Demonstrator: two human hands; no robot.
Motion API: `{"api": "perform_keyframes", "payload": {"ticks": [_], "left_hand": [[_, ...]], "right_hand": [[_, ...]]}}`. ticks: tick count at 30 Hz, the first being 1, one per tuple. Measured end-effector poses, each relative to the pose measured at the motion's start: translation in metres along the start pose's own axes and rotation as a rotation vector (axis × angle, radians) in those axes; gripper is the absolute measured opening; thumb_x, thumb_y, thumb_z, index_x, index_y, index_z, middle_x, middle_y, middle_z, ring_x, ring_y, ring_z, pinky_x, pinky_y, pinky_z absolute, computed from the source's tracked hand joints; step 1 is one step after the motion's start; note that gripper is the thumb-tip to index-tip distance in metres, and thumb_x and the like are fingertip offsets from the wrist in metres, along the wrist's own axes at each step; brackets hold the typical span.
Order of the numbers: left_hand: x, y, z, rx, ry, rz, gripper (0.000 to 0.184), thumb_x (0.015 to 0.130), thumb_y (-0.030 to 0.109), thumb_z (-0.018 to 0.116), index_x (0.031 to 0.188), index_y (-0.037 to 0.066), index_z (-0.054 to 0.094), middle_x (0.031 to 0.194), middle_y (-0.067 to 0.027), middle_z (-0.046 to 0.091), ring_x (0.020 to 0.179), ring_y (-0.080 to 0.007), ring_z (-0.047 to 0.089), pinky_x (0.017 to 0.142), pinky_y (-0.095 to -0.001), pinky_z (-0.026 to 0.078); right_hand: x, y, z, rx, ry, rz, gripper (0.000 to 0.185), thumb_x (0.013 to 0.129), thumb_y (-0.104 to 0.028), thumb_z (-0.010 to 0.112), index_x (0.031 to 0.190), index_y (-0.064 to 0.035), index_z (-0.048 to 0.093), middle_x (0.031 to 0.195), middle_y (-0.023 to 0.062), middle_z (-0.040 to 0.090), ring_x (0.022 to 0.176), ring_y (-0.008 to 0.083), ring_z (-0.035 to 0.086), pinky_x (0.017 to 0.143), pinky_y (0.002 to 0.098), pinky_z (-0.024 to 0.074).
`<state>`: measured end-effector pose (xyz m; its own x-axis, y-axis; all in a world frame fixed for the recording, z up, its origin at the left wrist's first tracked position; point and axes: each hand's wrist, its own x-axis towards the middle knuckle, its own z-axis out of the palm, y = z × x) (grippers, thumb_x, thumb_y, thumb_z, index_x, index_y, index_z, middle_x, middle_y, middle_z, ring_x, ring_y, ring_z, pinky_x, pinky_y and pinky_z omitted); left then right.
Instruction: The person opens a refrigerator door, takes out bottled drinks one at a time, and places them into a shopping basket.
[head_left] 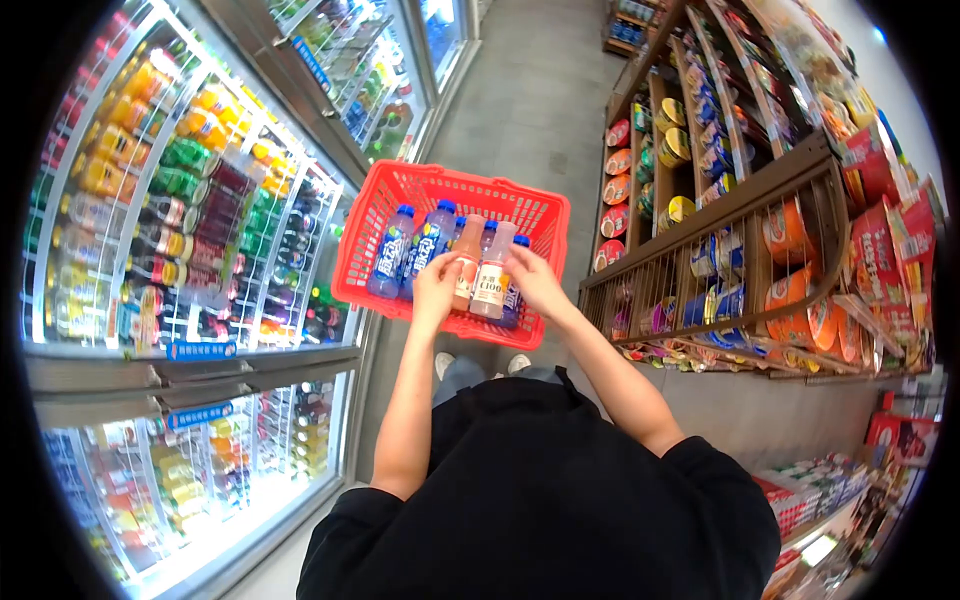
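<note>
A red plastic basket [380, 197] is in front of me, with several blue-capped bottles [390, 255] inside. Above its near part, my left hand [437, 285] is closed around a bottle with an orange-pink drink [468, 245]. Beside it, my right hand [537, 283] has its fingers on the upper part of a pale pink bottle [490, 283] with a white label. The two bottles stand side by side, their necks pointing away from me. Their lower ends overlap the blue-capped bottles in the view.
Lit drink coolers [200, 350] line the left side. At the right stands a brown rack [815, 165] of packaged noodles and snacks. A grey floor [530, 110] runs between them. Shoes [518, 364] show below the basket. Boxes [800, 495] sit at the lower right.
</note>
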<state>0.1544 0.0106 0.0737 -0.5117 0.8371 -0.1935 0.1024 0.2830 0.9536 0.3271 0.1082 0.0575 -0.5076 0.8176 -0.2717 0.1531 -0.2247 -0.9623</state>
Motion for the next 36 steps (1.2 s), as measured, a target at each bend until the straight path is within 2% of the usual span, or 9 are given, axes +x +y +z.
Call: {"api": "perform_keyframes", "payload": {"ticks": [2,5,12,22,26,28,29,32,36], "left_hand": [[-0.010,0.001,-0.007,-0.039,0.150,0.055,0.029,0.097,0.014,0.058,0.121,-0.001,0.063,0.105,-0.0100,0.071,0.094,-0.0128,0.065,0.084,-0.0258,0.050],[-0.039,0.017,-0.024,0.055,0.472,0.195,0.026,0.095,0.011,0.058,0.119,0.002,0.065,0.102,-0.0122,0.072,0.093,-0.0165,0.069,0.085,-0.0296,0.052],[-0.096,0.030,-0.118,0.015,0.847,0.196,0.031,0.096,0.014,0.059,0.125,0.005,0.060,0.106,-0.0111,0.070,0.096,-0.0160,0.067,0.086,-0.0296,0.051],[-0.188,0.070,-0.279,-0.167,1.167,0.322,0.035,0.096,0.014,0.061,0.129,0.003,0.056,0.109,-0.0075,0.065,0.092,-0.0103,0.059,0.081,-0.0252,0.048],[-0.233,0.050,-0.333,-0.079,1.342,0.350,0.036,0.096,0.017,0.061,0.128,0.003,0.055,0.109,-0.0082,0.063,0.093,-0.0125,0.059,0.081,-0.0261,0.047],[-0.243,0.030,-0.366,0.203,1.517,0.249,0.039,0.094,0.020,0.064,0.128,0.004,0.055,0.107,-0.0103,0.061,0.088,-0.0164,0.061,0.082,-0.0318,0.048],[-0.246,0.021,-0.383,0.238,1.542,0.204,0.044,0.094,0.031,0.063,0.127,0.003,0.055,0.109,-0.0131,0.058,0.092,-0.0229,0.060,0.086,-0.0360,0.047],[-0.249,0.006,-0.428,0.372,1.585,0.123,0.046,0.095,0.038,0.060,0.124,0.002,0.055,0.111,-0.0152,0.057,0.095,-0.0279,0.059,0.085,-0.0379,0.047],[-0.238,-0.005,-0.470,0.302,1.444,0.080,0.055,0.098,0.050,0.050,0.099,-0.004,0.063,0.091,-0.0162,0.063,0.084,-0.0315,0.062,0.077,-0.0417,0.048]], "right_hand": [[0.001,-0.027,-0.004,0.121,-0.068,0.003,0.038,0.101,-0.020,0.049,0.131,0.0022,0.052,0.114,0.0117,0.065,0.100,0.0161,0.063,0.087,0.0288,0.0508],[0.011,-0.044,0.005,0.264,-0.195,-0.020,0.035,0.103,-0.025,0.045,0.129,-0.0041,0.055,0.111,0.0070,0.064,0.100,0.0157,0.062,0.090,0.0314,0.0500],[0.004,-0.101,0.099,0.277,-0.436,-0.118,0.040,0.104,-0.033,0.042,0.125,-0.0027,0.057,0.110,0.0090,0.065,0.099,0.0164,0.062,0.088,0.0308,0.0491],[-0.033,-0.170,0.288,0.317,-0.884,-0.292,0.041,0.104,-0.032,0.044,0.125,0.0007,0.057,0.110,0.0110,0.065,0.096,0.0158,0.063,0.086,0.0294,0.0493],[-0.067,-0.166,0.362,0.339,-0.961,-0.260,0.042,0.104,-0.034,0.044,0.122,0.0014,0.058,0.107,0.0106,0.066,0.095,0.0158,0.063,0.086,0.0297,0.0492],[-0.086,-0.156,0.393,0.286,-1.014,-0.251,0.041,0.105,-0.032,0.042,0.121,0.0021,0.059,0.105,0.0098,0.066,0.093,0.0156,0.063,0.084,0.0298,0.0497],[-0.092,-0.147,0.408,0.269,-1.043,-0.250,0.044,0.104,-0.035,0.042,0.122,0.0018,0.058,0.105,0.0105,0.066,0.094,0.0165,0.063,0.086,0.0303,0.0495],[-0.115,-0.139,0.440,0.216,-1.076,-0.254,0.044,0.104,-0.035,0.040,0.122,0.0011,0.060,0.106,0.0098,0.067,0.095,0.0163,0.064,0.086,0.0291,0.0481],[-0.124,-0.136,0.471,0.230,-1.051,-0.268,0.041,0.105,-0.033,0.040,0.118,-0.0001,0.061,0.103,0.0067,0.067,0.093,0.0134,0.062,0.083,0.0268,0.0468]]}}
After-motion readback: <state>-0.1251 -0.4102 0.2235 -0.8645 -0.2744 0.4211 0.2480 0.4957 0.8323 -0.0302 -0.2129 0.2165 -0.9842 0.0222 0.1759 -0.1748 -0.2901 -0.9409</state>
